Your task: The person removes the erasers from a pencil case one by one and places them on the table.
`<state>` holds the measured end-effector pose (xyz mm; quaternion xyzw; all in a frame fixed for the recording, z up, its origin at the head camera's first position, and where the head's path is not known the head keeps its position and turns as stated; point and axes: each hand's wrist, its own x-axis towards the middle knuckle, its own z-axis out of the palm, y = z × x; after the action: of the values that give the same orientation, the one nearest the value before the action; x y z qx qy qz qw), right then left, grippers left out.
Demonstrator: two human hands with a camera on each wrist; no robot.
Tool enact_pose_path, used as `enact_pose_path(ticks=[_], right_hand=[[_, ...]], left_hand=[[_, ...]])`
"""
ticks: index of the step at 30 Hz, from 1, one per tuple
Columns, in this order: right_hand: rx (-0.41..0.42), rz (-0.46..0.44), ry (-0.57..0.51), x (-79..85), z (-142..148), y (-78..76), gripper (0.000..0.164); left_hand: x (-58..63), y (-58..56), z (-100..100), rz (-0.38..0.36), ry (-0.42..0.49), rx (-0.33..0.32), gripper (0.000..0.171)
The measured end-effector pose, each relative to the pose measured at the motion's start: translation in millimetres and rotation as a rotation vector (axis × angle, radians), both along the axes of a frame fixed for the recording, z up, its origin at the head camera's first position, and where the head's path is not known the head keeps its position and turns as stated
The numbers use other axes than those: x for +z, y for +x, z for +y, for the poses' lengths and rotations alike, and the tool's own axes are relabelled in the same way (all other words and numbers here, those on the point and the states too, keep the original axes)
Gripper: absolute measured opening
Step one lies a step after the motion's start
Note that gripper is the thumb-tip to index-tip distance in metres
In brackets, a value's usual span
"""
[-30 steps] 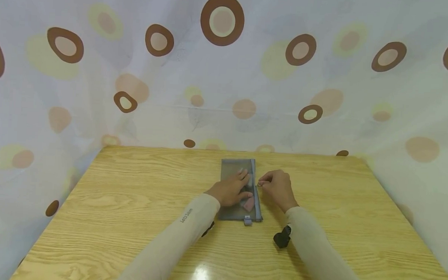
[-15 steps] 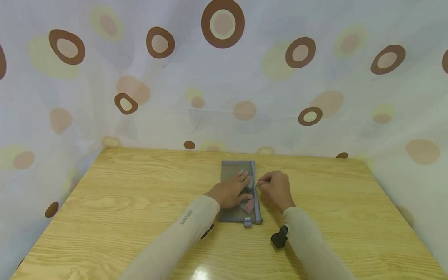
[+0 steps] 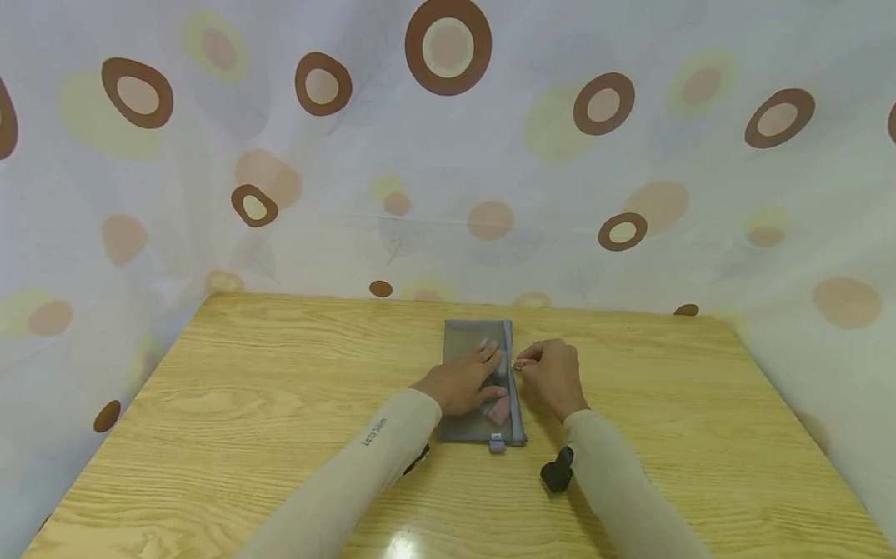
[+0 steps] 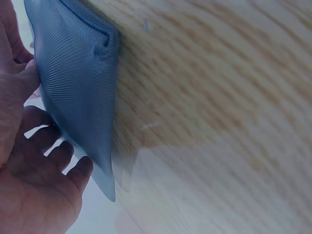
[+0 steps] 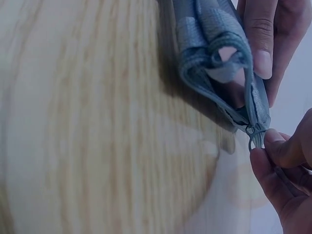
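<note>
A grey-blue mesh zip pouch (image 3: 466,337) lies on the table, its zipper edge toward the right. My left hand (image 3: 460,383) rests over it with fingers spread, pressing it down. Through the mesh a pink item (image 3: 499,410) shows near the thumb, partly covered. At the zipper edge my right hand (image 3: 554,372) pinches the zipper pull (image 5: 257,139) between thumb and forefinger. In the right wrist view the pouch mouth gapes on the near side of the slider. The left wrist view shows a corner of the pouch (image 4: 73,73) close to the fingers of both hands.
The wooden table (image 3: 301,373) carries the pouch near its far middle. A patterned curtain (image 3: 437,187) hangs behind the table and along both sides. A small fabric tab (image 3: 496,447) sticks out from the pouch's near edge. A black wrist camera (image 3: 557,470) sits under the right sleeve.
My right wrist has shifted slightly left while the fingers keep their pinch on the zipper pull. The left hand stays in place on the pouch.
</note>
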<state>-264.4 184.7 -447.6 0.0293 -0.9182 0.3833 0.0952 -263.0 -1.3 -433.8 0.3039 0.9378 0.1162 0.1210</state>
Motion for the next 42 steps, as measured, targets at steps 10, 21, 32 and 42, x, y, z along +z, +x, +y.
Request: enact_pose_path(ticks=[10, 21, 32, 42], right_hand=[[0.001, 0.018, -0.005, -1.9, -0.5, -2.7, 0.013], [-0.018, 0.020, -0.010, -3.2, -1.5, -3.3, 0.012], [-0.029, 0.045, -0.020, -1.4, -3.1, -3.0, 0.012], [-0.044, 0.062, -0.025, -0.7, -4.0, -3.9, 0.011]], left_hand=[[-0.3, 0.2, -0.6, -0.006, 0.002, 0.007, 0.072], [-2.5, -0.5, -1.0, -0.011, 0.006, 0.007, 0.072], [-1.9, -2.1, -1.6, -0.011, 0.016, -0.011, 0.072], [0.5, 0.1, -1.8, -0.016, 0.019, -0.003, 0.072]])
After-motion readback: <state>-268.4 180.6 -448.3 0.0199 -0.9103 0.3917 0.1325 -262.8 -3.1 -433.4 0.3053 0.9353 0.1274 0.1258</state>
